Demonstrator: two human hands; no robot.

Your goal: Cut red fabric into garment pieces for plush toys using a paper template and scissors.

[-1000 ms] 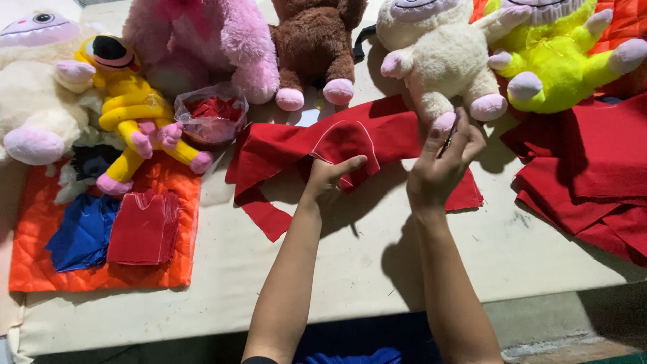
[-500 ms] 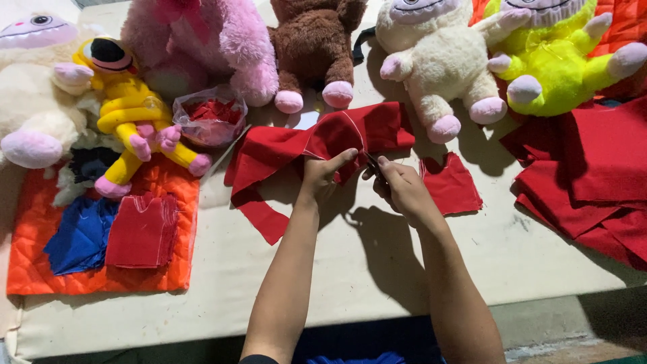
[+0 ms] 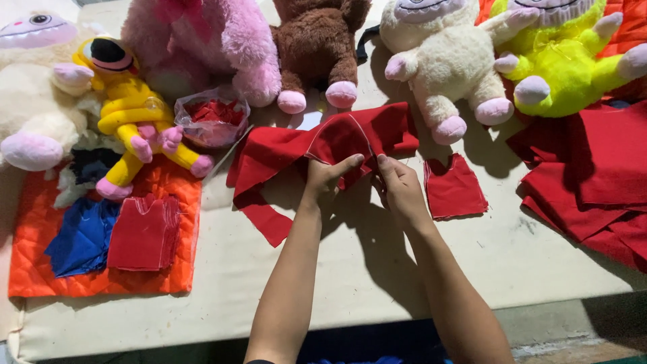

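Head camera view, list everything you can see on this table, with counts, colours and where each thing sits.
red cloth: one, red with a chalk outline, table centre, pinched by both hands
cut red piece: one, red, just right of the hands
red fabric pile: one, red, right edge
stack of red pieces: one, red, on the orange mat
orange mat: one, orange quilted, lower left
blue fabric: one, blue, on the mat
plastic bag: one, clear with red scraps, upper left
plush toys: six along the back, cream, yellow, pink, brown, cream, lime
table: one, beige
left hand: on the cloth
right hand: on the cloth
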